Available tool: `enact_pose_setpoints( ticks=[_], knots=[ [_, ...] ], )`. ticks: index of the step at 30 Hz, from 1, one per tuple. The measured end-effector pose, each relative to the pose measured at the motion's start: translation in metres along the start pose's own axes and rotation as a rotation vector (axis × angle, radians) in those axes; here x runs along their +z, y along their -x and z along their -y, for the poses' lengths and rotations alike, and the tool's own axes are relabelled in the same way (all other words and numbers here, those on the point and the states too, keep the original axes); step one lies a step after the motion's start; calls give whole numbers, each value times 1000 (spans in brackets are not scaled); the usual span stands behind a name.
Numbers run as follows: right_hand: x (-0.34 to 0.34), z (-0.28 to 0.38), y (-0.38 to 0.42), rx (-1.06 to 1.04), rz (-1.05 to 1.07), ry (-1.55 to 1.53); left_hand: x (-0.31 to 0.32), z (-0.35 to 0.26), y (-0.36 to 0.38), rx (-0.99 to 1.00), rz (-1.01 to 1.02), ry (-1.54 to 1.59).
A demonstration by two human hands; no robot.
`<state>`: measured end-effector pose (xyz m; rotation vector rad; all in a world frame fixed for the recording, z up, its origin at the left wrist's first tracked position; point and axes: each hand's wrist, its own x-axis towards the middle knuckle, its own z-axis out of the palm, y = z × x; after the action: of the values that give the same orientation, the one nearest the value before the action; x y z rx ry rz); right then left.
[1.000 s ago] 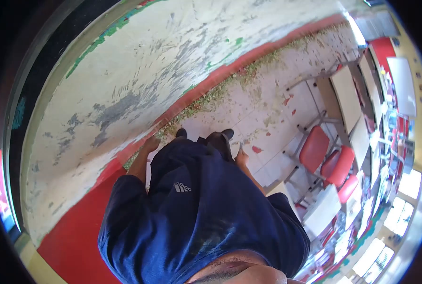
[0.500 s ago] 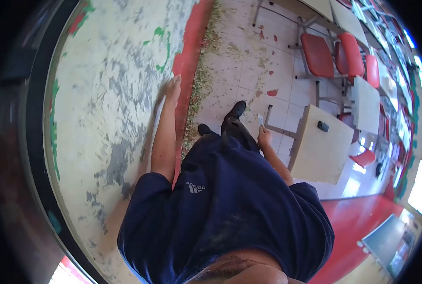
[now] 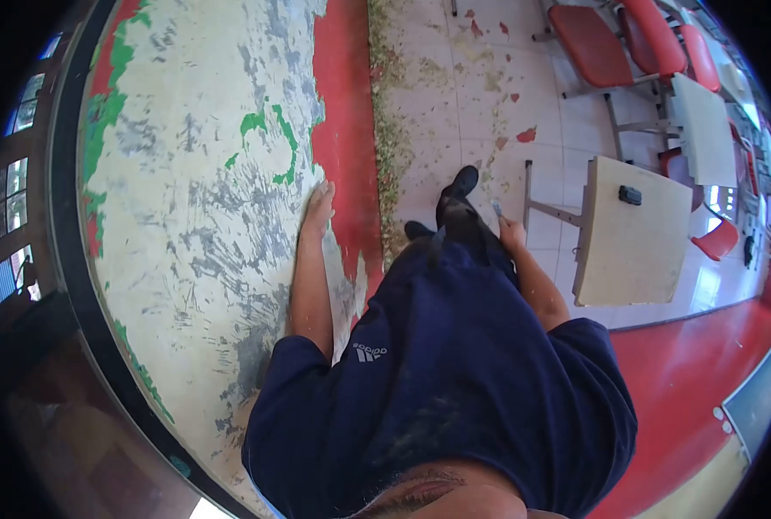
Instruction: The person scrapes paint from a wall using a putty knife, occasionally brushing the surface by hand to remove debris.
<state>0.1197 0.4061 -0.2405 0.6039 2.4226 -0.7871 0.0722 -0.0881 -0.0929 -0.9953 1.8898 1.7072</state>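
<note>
My left hand (image 3: 318, 210) rests with its fingers stretched out against the wall (image 3: 186, 216), at the edge where the red paint band (image 3: 346, 130) meets the pale, scraped part. Patches of green paint (image 3: 286, 147) remain on the wall just beyond that hand. Low at my right side, my right hand (image 3: 512, 234) is closed round a small scraper (image 3: 497, 208). Only the scraper's light, flat blade end shows; the fist hides its handle. The blade is apart from the wall.
Paint flakes and dust (image 3: 390, 130) lie along the wall's foot, with red chips (image 3: 526, 135) farther out on the tiles. To the right stands a desk (image 3: 632, 246) with a small black object (image 3: 630, 195) on it. Red chairs (image 3: 588, 48) and more desks stand beyond.
My view has shifted, so the desk and chairs sit farther right. My left hand stays against the wall. My right hand still holds the scraper by my side.
</note>
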Motion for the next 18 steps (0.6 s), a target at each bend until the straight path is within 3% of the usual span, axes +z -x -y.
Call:
enact_pose_setpoints(
  ticks=[3,6,7,10,11,14,17,18],
  knots=[
    [-24,43,-6,64,142,-105,-8,6,-31,265,-85,-182],
    [-17,52,-41,32,160,-123,18,-45,-6,619,-261,-240],
    [-43,89,-35,156,253,-182,24,-55,0,656,-342,-371],
    [-41,115,-66,246,303,-331,40,-67,13,646,-326,-631],
    [-31,121,-76,222,307,-399,42,-61,9,604,-303,-716],
    [-10,149,-93,222,377,-625,36,-1,-27,295,-198,-581],
    [39,189,-74,182,695,-823,60,-21,-23,-213,4,-102],
    [44,220,-51,72,747,-780,70,-25,-22,-258,1,43]
  ],
)
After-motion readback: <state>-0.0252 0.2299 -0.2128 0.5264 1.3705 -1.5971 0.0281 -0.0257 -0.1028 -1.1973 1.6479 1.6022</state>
